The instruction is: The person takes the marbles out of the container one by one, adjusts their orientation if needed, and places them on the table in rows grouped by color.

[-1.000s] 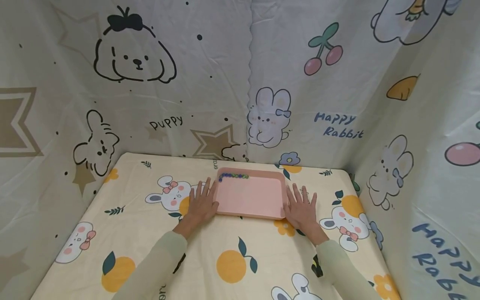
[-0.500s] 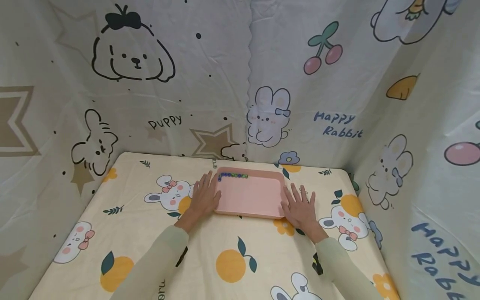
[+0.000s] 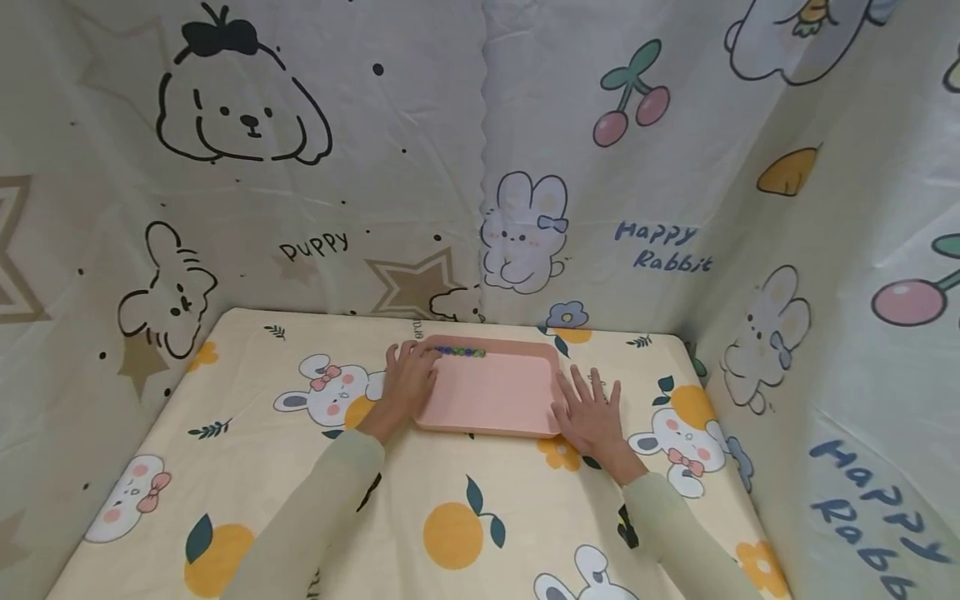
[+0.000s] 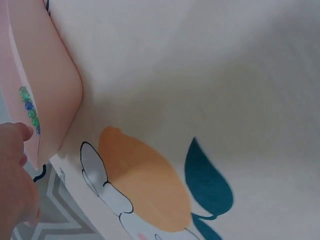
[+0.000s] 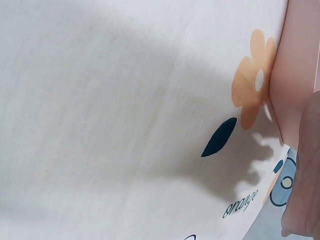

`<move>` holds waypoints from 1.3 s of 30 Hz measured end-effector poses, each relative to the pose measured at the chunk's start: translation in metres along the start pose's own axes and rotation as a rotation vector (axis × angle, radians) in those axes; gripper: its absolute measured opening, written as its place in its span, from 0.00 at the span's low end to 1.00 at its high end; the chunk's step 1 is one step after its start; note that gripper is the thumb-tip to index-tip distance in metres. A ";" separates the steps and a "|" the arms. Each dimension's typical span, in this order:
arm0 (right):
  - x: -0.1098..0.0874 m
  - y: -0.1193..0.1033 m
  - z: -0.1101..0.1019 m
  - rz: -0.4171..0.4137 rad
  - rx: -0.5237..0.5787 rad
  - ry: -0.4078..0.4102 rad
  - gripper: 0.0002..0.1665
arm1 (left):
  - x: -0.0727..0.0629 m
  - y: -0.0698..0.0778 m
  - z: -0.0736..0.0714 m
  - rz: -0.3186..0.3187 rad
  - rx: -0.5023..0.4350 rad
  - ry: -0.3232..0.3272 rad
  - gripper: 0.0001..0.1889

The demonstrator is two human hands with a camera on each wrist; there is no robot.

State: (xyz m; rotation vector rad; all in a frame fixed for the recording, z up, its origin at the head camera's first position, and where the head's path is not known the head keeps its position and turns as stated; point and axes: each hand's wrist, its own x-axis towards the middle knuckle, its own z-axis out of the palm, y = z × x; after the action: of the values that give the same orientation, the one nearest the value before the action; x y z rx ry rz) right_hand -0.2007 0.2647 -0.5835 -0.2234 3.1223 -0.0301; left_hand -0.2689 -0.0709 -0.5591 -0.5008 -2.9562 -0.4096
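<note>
A shallow pink tray lies on the patterned cloth in the head view, with a row of small blue and green marbles along its far inner wall. My left hand reaches over the tray's far left corner, fingers bent at the end of that row. In the left wrist view, a fingertip of the left hand is right at the last blue marble, inside the rim. My right hand lies at the tray's right side with fingers spread and extended. The right wrist view shows the right hand beside the tray's outer wall.
The cloth, printed with oranges and rabbits, covers the table. Pale printed curtains stand behind it and along both sides. A dark band or small device shows under the right sleeve.
My left hand has moved from beside the tray's left wall up to its far left corner, fingers now over the marbles. The right hand stays nearly still. The head view has shifted slightly.
</note>
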 end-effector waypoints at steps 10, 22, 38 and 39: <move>0.001 -0.001 0.000 0.007 -0.032 -0.013 0.40 | 0.019 0.007 0.006 0.058 0.251 -0.058 0.13; -0.001 -0.001 -0.002 0.008 -0.016 -0.035 0.40 | 0.027 0.005 0.014 0.106 0.427 -0.197 0.15; 0.001 -0.002 -0.002 0.007 -0.035 -0.039 0.39 | 0.032 0.007 0.025 0.216 0.543 -0.116 0.06; 0.001 -0.002 -0.002 0.008 -0.037 -0.037 0.39 | 0.033 0.008 0.025 0.218 0.553 -0.119 0.06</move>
State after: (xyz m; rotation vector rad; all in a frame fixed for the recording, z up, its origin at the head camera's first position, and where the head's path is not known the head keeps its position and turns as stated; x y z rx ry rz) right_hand -0.2012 0.2625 -0.5817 -0.2095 3.0890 0.0318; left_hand -0.2987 -0.0466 -0.5758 -0.7723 -2.8899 0.4627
